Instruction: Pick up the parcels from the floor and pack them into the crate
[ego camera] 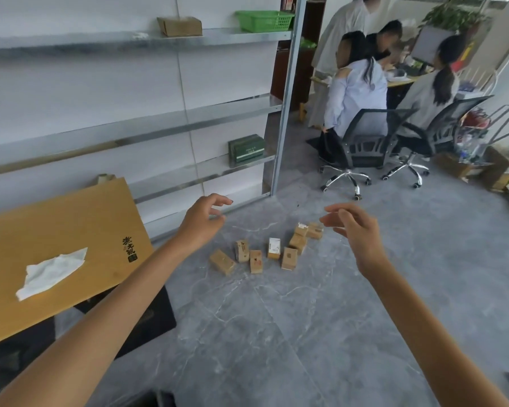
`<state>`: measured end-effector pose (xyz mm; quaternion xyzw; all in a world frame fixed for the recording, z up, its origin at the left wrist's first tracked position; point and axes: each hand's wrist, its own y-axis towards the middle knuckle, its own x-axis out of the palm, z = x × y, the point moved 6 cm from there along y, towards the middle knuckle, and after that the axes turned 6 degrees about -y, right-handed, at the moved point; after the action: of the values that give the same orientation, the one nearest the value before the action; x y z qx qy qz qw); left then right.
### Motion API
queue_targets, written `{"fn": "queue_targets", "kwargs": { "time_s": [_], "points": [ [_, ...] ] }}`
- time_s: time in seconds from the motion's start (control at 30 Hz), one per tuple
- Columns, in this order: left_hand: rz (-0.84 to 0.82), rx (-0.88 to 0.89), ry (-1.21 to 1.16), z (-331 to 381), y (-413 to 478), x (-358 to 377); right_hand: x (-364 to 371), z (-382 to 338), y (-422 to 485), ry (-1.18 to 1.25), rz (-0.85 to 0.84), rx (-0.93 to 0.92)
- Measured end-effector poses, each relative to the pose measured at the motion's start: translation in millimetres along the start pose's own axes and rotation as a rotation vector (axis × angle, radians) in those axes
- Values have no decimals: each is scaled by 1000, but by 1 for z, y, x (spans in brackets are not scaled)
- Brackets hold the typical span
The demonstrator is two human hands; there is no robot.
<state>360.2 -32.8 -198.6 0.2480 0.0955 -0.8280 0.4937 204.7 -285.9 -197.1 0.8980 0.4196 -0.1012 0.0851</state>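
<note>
Several small brown cardboard parcels [256, 261] lie scattered on the grey marbled floor [276, 333], one of them with a white label [274, 248]. My left hand [203, 220] hovers above and to the left of the cluster, fingers loosely curled and apart, holding nothing. My right hand [354, 227] hangs to the right of the parcels, fingers spread, also empty. Both arms reach forward from the bottom corners. A green plastic crate [263, 20] stands on the top shelf at the back.
Metal shelving [159, 133] runs along the left wall with a cardboard box [180, 26] and a green package [246, 149]. A wooden board [65, 245] with a crumpled tissue [52, 271] sits at left. Several people sit on office chairs [362, 148] at a desk, back right.
</note>
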Motion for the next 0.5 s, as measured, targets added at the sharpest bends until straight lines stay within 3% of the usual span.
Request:
{"fn": "queue_targets", "kwargs": {
  "time_s": [0.5],
  "points": [
    [-71,-171,-88,-96,127,-24,116,51,127,-162,-275,23]
  ]
}}
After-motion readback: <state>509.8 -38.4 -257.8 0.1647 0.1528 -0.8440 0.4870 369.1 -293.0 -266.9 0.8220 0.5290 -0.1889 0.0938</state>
